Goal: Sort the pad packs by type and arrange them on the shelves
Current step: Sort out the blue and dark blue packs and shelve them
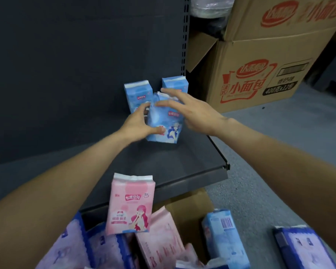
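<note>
Three light-blue pad packs stand on the dark grey shelf (182,164). Two are at the back: one on the left (137,94), one by the right upright (176,84). The third blue pack (166,123) stands in front of them, tilted. My left hand (139,125) grips its left side, thumb on the front. My right hand (190,107) rests on its top right with fingers spread. A pink pad pack (131,204) stands upright at the shelf's front edge, above a box of mixed packs.
Below lies an open cardboard box (190,216) holding pink (159,239), purple (66,247) and blue (223,239) packs. A dark-blue pack (306,249) lies on the floor at right. Large printed cartons (260,55) stand right of the shelf's slotted upright (185,35).
</note>
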Demonstrator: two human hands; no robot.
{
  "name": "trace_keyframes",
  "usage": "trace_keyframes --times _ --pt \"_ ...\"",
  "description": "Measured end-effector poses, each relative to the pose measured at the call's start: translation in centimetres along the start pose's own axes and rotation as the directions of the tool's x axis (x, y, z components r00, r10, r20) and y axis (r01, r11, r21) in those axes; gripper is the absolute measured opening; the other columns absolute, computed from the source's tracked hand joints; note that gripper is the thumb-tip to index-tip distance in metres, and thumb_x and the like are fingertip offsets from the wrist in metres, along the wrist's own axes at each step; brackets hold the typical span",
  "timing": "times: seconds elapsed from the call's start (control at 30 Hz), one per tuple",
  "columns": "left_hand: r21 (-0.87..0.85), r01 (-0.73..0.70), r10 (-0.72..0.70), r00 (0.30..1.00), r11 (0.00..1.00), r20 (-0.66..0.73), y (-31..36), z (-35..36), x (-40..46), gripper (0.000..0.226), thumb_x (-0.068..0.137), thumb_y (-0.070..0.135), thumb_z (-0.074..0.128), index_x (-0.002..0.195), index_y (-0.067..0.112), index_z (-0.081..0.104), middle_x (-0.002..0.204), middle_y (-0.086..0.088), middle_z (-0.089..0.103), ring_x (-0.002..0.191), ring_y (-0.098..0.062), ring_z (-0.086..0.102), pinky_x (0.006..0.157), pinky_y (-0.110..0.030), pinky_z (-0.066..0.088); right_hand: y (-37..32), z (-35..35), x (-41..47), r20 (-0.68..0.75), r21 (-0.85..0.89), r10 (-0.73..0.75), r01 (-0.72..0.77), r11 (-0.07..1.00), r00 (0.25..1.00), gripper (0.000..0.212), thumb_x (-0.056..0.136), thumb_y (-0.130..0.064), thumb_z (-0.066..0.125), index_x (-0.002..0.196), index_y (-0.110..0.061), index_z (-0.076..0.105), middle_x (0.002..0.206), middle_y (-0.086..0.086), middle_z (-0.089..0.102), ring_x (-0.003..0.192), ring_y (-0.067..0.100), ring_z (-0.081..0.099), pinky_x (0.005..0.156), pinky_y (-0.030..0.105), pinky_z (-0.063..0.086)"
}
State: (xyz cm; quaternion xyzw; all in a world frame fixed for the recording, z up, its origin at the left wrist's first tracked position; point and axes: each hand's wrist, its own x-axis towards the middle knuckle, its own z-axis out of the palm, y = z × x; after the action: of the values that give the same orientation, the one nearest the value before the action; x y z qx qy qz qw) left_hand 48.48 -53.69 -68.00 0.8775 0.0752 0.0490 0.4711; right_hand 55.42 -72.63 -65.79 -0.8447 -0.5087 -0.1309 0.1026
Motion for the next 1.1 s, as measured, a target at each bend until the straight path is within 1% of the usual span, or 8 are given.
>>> trace_keyframes --times 0.1,0.23,0.3,0.4,0.57,0.73,0.93,1.1 --pt "-0.124 0.050 -0.073 0.979 0.991 -0.190 -2.4 -1.3 2.2 0.081 0.063 0.010 0.087 0.127 0.016 0.037 0.120 0.001 0.055 0.112 -0.018 0.056 0.098 -0.038 0.047 0.2 2.0 3.1 -0.060 0.294 0.277 -0.248 0.923 0.959 0.081 0.079 -0.004 0.059 0.146 -0.031 0.023 0.141 0.008 0.040 0.118 0.030 0.050 0.080 0.037 0.048" --pt "-0.175 0.112 -0.148 0.966 0.978 -0.210 -4.2 -2.6 5.4 0.079 0.067 0.003 0.083 0.118 0.016 0.024 0.124 -0.001 0.046 0.116 -0.015 0.050 0.092 -0.028 0.045 -0.5 4.8 7.5 0.104 0.523 0.391 -0.385 0.761 0.915 0.079 0.081 -0.018 0.070 0.144 -0.021 0.024 0.107 0.009 0.060 0.094 0.026 0.061 0.081 0.033 0.047" --pt "-0.187 0.149 -0.186 0.963 0.971 -0.193 -4.7 -2.8 7.1 0.095 0.067 -0.005 0.079 0.135 0.016 0.016 0.129 -0.002 0.044 0.122 -0.018 0.048 0.092 -0.029 0.047 -0.6 6.1 9.1 0.091 0.530 0.447 -0.423 0.735 0.890 0.072 0.081 -0.016 0.071 0.140 -0.018 0.030 0.088 0.005 0.055 0.080 0.024 0.056 0.069 0.032 0.045" --pt "-0.213 0.199 -0.219 0.973 0.957 -0.074 -5.5 -2.4 8.3 0.128 0.067 -0.015 0.073 0.149 0.022 -0.019 0.142 0.003 0.042 0.126 -0.016 0.046 0.094 -0.032 0.048 0.1 7.5 10.0 0.082 0.515 0.496 -0.463 0.721 0.864 0.060 0.081 -0.015 0.071 0.130 -0.016 0.037 0.071 -0.001 0.045 0.068 0.021 0.050 0.059 0.030 0.039" --pt "-0.195 0.146 -0.157 0.987 0.970 -0.045 -6.5 -2.0 9.4 0.120 0.065 -0.018 0.072 0.152 0.027 0.002 0.131 0.005 0.053 0.116 -0.012 0.054 0.089 -0.032 0.052 1.1 9.0 9.5 0.042 0.546 0.499 -0.438 0.714 0.866 0.055 0.079 -0.014 0.074 0.123 -0.017 0.040 0.090 0.008 0.057 0.079 0.026 0.058 0.070 0.037 0.051" --pt "-0.243 0.130 -0.134 0.991 0.961 0.002 -7.3 -2.3 9.2 0.120 0.062 -0.016 0.074 0.151 0.033 0.009 0.130 0.008 0.056 0.116 -0.012 0.057 0.094 -0.039 0.052 0.8 9.2 9.5 -0.005 0.515 0.520 -0.443 0.734 0.854 0.056 0.077 -0.016 0.076 0.122 -0.019 0.041 0.097 0.010 0.059 0.078 0.025 0.058 0.065 0.033 0.047" --pt "-0.316 0.152 -0.148 0.988 0.936 0.037 -6.7 -1.9 9.2 0.119 0.060 -0.016 0.076 0.150 0.034 0.015 0.132 0.006 0.056 0.114 -0.015 0.059 0.087 -0.039 0.055 0.4 8.6 9.1 -0.057 0.502 0.576 -0.475 0.723 0.815 0.055 0.080 -0.013 0.073 0.126 -0.019 0.043 0.103 0.005 0.059 0.085 0.019 0.056 0.068 0.029 0.043" --pt "-0.220 0.209 -0.229 0.971 0.953 -0.069 -4.7 -0.9 9.2 0.116 0.061 -0.014 0.073 0.150 0.030 0.014 0.130 0.010 0.053 0.118 -0.015 0.052 0.091 -0.035 0.051 0.8 7.5 8.1 0.107 0.517 0.517 -0.492 0.700 0.849 0.069 0.081 -0.006 0.070 0.139 -0.020 0.033 0.128 0.011 0.052 0.112 0.026 0.055 0.091 0.038 0.050"
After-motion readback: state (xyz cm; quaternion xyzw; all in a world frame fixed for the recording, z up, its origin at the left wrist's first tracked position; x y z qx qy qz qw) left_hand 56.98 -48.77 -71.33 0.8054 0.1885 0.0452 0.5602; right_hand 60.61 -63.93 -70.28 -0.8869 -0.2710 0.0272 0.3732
